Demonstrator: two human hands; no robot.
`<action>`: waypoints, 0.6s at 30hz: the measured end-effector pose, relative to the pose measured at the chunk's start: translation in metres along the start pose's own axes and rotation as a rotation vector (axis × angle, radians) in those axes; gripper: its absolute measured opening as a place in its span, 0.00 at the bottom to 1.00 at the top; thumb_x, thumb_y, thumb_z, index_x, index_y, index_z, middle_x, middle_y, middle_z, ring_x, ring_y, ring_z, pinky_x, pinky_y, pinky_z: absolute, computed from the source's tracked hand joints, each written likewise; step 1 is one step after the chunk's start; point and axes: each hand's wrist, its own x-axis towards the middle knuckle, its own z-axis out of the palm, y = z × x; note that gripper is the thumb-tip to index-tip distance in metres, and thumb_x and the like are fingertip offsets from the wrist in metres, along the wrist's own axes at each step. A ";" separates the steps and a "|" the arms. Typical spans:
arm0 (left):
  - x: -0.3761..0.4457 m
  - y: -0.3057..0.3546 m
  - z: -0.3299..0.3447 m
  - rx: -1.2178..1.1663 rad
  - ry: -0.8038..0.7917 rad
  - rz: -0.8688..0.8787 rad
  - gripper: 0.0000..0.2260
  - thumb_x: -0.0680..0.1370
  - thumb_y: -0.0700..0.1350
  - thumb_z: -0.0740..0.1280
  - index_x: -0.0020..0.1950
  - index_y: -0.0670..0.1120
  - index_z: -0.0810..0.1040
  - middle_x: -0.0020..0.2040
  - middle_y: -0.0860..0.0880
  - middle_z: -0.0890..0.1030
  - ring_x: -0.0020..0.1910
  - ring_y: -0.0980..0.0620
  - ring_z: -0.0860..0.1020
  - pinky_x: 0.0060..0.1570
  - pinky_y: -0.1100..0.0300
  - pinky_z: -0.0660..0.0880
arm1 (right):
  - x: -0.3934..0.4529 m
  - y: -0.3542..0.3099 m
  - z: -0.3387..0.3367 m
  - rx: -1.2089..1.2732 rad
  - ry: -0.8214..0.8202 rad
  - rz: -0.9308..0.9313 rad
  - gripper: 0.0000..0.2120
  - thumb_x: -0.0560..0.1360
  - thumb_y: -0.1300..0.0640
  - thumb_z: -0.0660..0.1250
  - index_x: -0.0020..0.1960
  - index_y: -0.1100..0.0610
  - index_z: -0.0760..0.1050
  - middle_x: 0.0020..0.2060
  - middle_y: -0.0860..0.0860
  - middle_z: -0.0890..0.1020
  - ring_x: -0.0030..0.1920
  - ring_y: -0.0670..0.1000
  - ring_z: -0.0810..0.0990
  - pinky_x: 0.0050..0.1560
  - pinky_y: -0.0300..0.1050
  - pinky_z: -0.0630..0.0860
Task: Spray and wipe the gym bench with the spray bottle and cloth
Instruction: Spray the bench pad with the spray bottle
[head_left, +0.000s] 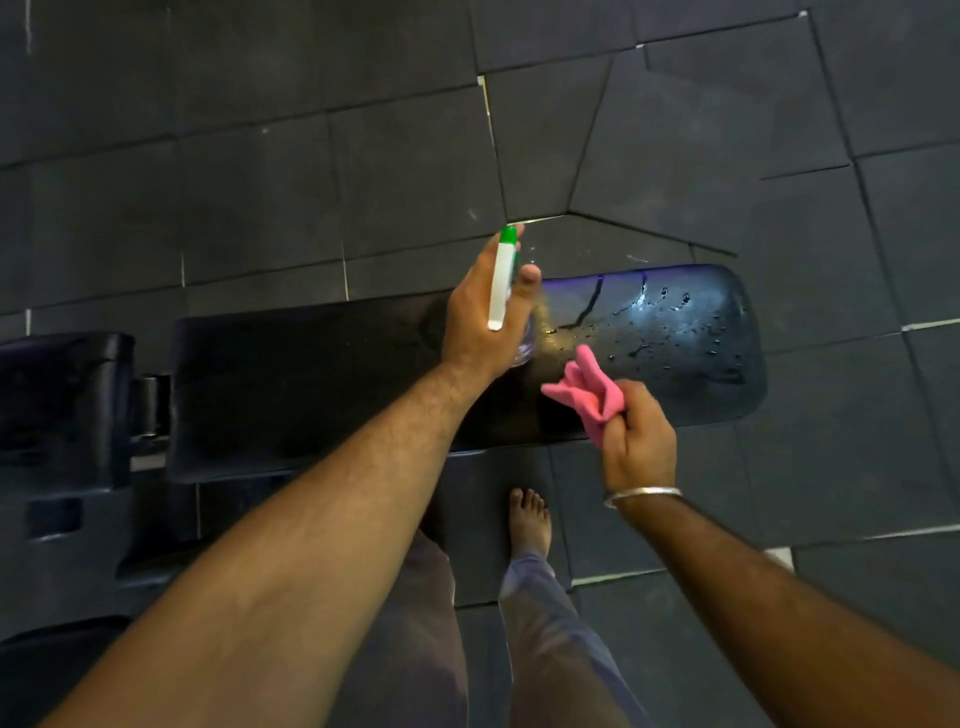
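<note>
The bench (322, 384) lies crosswise under both hands, a long black padded top with a rounded end out past the right hand. That end, just beyond the fingers of both hands, is wet: beads and streaks of liquid catch the light, and a fine mist hangs right beside the left thumb. The stretch of pad under the left forearm looks dry and dull.

The left hand (480, 317) is wrapped around the spray bottle (503, 283), a white head with a green tip pointing away from the person; the clear body of the bottle shows only as a blur below the palm. The thumb is on the right side of the head, and a fingertip shows past the green tip.

The right hand (641, 431) is closed in a fist on a pink cloth (589, 387), which sticks up bunched above the knuckles, over the near edge of the pad and close beside the left wrist. A metal bangle (643, 494) sits on the right wrist.

Farther out to the left of the left arm, a second black pad (62, 405) joins the bench by a hinge. Below the hands, a bare foot (530, 522) stands on the dark floor mats (405, 176), close to the near side of the bench.
</note>
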 end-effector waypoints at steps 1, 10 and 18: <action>0.004 -0.002 0.006 0.048 -0.038 -0.019 0.30 0.80 0.70 0.64 0.79 0.59 0.71 0.65 0.52 0.82 0.61 0.49 0.84 0.58 0.43 0.84 | -0.008 0.004 -0.006 0.076 -0.004 0.011 0.07 0.84 0.63 0.65 0.54 0.52 0.78 0.61 0.49 0.87 0.59 0.57 0.87 0.54 0.58 0.85; -0.003 -0.018 -0.008 0.282 -0.212 -0.178 0.49 0.74 0.51 0.82 0.87 0.54 0.56 0.79 0.50 0.75 0.74 0.53 0.75 0.73 0.55 0.72 | -0.042 -0.014 -0.015 -0.035 -0.151 0.068 0.16 0.79 0.60 0.62 0.54 0.40 0.81 0.44 0.46 0.86 0.45 0.48 0.85 0.44 0.59 0.83; -0.088 -0.018 -0.127 -0.194 -0.702 -0.553 0.29 0.78 0.38 0.74 0.78 0.39 0.72 0.70 0.42 0.81 0.69 0.51 0.80 0.65 0.57 0.78 | -0.031 -0.070 0.083 0.308 -0.503 0.177 0.10 0.73 0.61 0.64 0.44 0.52 0.83 0.39 0.48 0.83 0.43 0.48 0.78 0.45 0.47 0.74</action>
